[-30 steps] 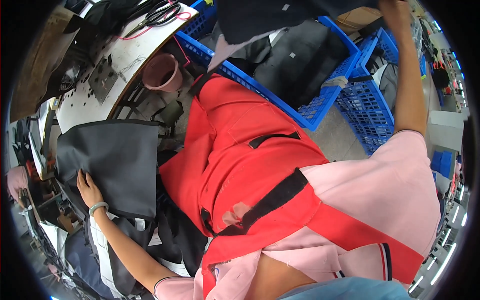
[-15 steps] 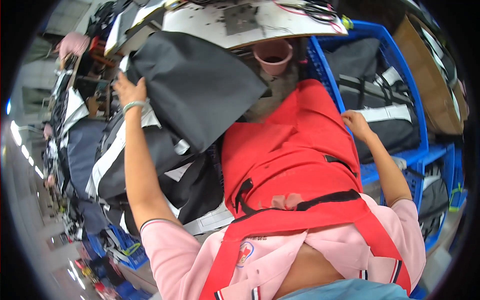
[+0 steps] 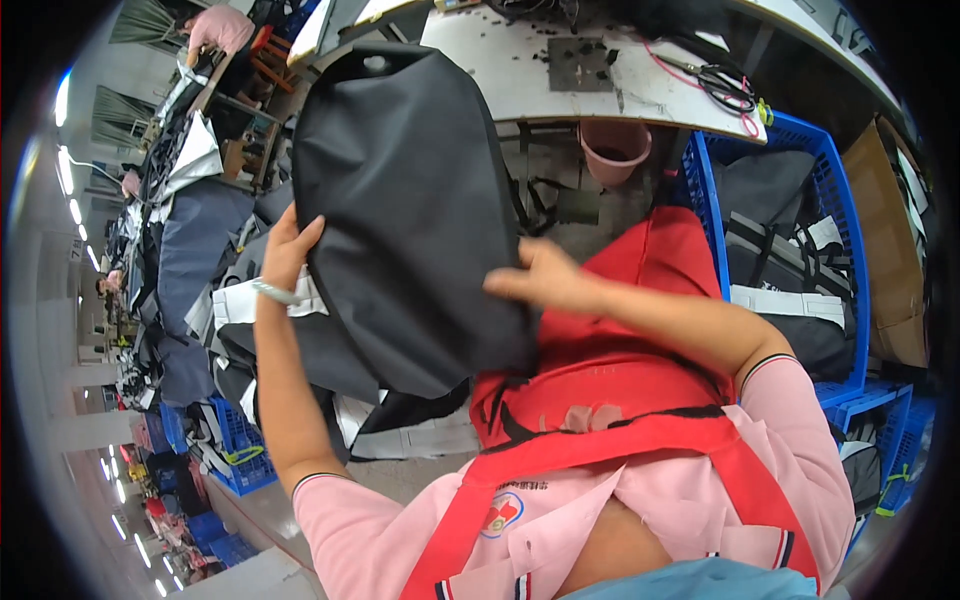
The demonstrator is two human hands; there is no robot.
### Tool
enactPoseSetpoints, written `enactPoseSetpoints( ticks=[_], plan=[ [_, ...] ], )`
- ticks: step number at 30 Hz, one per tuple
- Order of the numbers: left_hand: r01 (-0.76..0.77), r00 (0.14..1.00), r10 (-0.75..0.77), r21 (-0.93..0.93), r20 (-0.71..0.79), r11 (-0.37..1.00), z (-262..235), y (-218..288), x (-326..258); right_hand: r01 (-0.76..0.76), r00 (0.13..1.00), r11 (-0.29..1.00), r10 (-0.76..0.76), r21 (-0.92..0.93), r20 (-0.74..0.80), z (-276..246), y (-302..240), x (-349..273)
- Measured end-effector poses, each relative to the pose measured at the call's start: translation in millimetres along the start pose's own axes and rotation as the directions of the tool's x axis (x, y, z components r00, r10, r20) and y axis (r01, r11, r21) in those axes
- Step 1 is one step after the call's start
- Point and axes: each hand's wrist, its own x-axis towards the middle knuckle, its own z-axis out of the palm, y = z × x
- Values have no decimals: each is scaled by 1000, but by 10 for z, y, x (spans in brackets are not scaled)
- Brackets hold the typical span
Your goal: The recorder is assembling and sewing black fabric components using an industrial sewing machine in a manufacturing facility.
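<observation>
A large dark grey fabric panel, rounded at its far end with a small hole in the folded-over tip, is held up in front of me, tilted. My left hand wraps round its left edge, the thumb on the upper face. At the opposite edge my right hand grips the panel, one digit lying on its surface and the other fingers partly hidden. Beneath the panel and my left forearm lies a heap of black pieces with white strips. A red apron covers my lap.
Ahead stands a white worktable with scraps, a dark plate and scissors. A pink bucket is below it. To the right are a blue crate of black pieces and a cardboard box. Another person bends at the far left.
My right hand has come from beside the blue crate to the panel's right edge. The panel has turned more upright, its rounded end now away from me. The view has shifted left.
</observation>
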Motion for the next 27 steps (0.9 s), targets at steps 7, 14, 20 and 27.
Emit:
enactPoseSetpoints(
  ticks=[7,14,20,27],
  plan=[
    [2,995,22,250,-94,968,256,6,-663,-64,901,997,73,-36,427,-126,-162,-16],
    [-36,991,76,324,-112,945,476,209,-979,140,989,982,-146,-129,-37,-616,-1292,1076],
    [-58,993,100,481,-61,875,357,266,-1063,-15,995,988,-1,151,100,-472,-1898,1503],
    [0,988,85,545,-131,838,282,199,-1118,82,991,996,-79,-24,112,-228,-2162,1890]
  ],
)
